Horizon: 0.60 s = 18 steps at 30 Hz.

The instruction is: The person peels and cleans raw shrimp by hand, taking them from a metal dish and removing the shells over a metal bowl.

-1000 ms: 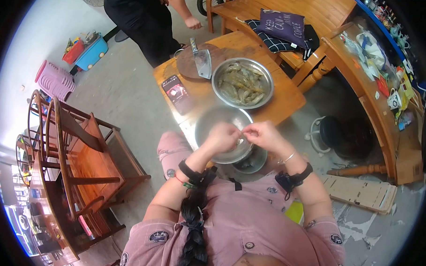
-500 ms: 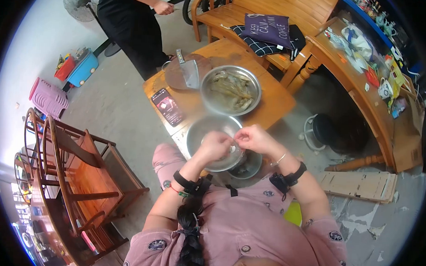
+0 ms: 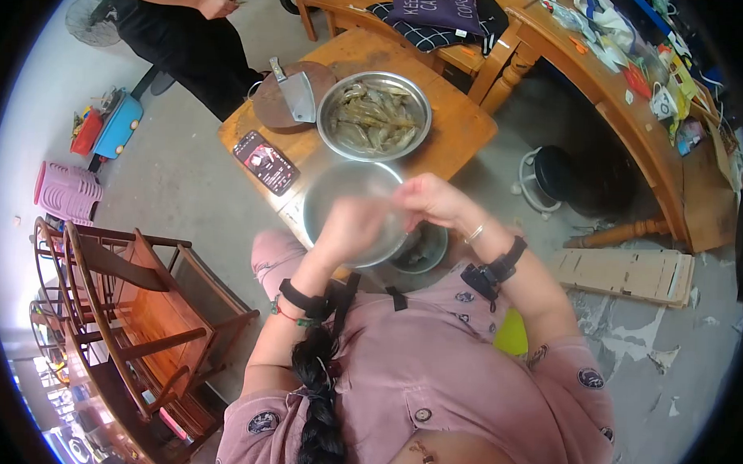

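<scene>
Both my hands are over a metal bowl (image 3: 323, 199) at the near edge of the wooden table (image 3: 465, 125). My left hand (image 3: 357, 226) is smeared by motion, and its fingers cannot be made out. Close beside it, my right hand (image 3: 430, 201) has its fingertips pinched together; whatever is between them is too small to name. Behind this bowl a second metal bowl (image 3: 320, 107) holds several raw shrimp (image 3: 374, 117). Below the near bowl, partly hidden by it, sits another container (image 3: 443, 255) with dark contents.
A cleaver (image 3: 298, 97) lies on a round chopping board (image 3: 265, 106), near a lit phone (image 3: 266, 162). Another person (image 3: 177, 45) stands past the table's far left. Wooden chairs (image 3: 132, 305) stand at left; a black stool (image 3: 554, 171) and flat cardboard (image 3: 628, 275) are at right.
The view has shifted, so the table and bowls sit further left and higher. My left hand has blurred, while my right hand keeps its pinch. The other person's hand has risen.
</scene>
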Motion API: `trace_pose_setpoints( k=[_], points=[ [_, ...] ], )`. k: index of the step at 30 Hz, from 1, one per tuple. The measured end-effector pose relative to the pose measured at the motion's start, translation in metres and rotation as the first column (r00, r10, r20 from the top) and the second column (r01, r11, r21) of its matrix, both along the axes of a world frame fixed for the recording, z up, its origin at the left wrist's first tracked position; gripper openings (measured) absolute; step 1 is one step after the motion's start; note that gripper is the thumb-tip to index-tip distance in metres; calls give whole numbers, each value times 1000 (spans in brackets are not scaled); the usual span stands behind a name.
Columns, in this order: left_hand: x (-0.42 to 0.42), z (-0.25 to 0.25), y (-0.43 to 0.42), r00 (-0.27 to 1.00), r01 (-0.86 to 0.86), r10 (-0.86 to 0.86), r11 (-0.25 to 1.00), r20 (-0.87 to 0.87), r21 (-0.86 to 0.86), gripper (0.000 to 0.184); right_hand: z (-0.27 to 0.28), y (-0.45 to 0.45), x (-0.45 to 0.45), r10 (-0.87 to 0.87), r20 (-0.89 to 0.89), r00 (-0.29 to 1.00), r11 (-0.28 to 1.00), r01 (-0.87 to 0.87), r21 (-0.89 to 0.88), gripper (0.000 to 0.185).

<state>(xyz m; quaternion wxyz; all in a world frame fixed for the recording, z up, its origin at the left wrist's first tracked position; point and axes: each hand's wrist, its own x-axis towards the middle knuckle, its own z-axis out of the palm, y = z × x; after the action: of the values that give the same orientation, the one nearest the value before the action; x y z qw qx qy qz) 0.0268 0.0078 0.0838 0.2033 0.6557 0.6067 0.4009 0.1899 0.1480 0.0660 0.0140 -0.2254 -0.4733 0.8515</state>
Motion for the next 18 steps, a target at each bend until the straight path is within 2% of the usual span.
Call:
trace_pose_setpoints(
  k=[1, 3, 4, 6, 9, 12, 13, 15, 16, 18],
  points=[
    [1, 0, 1, 1000, 3, -3, 1000, 0, -1, 13, -3, 3, 2, -3, 0, 1000, 1000, 3, -1, 15],
    [3, -1, 3, 998, 13, -1, 983, -63, 181, 10, -10, 9, 4, 1, -37, 999, 975, -10, -221, 17],
    [5, 0, 3, 998, 15, -4, 984, -62, 180, 10, -15, 9, 6, -2, -37, 999, 975, -7, -222, 17],
    [9, 1, 4, 991, -18, 51, 966, -123, 256, 11, -25, 10, 7, -73, -119, 990, 909, 17, -416, 20],
    [13, 0, 6, 976, -26, 97, 942, -196, 335, 13, -35, 9, 10, -110, -138, 984, 873, 29, -487, 23],
    [19, 4, 5, 953, -35, 125, 950, -276, 310, 16, -32, 6, 12, -125, -210, 970, 848, -5, -529, 23],
    [20, 7, 6, 953, -33, 124, 950, -276, 310, 16, -27, 5, 13, -127, -211, 969, 849, -4, -529, 23],
    [21, 11, 9, 964, -10, 107, 931, -245, 365, 18, -12, 6, 18, -173, -110, 979, 933, 128, -337, 21],
    [23, 12, 10, 964, -9, 105, 931, -245, 366, 18, -9, 8, 19, -175, -110, 978, 933, 129, -336, 21],
    [25, 13, 12, 961, 14, 85, 935, -263, 355, 20, -3, 13, 20, -92, -99, 991, 984, 74, -165, 16]
  ],
)
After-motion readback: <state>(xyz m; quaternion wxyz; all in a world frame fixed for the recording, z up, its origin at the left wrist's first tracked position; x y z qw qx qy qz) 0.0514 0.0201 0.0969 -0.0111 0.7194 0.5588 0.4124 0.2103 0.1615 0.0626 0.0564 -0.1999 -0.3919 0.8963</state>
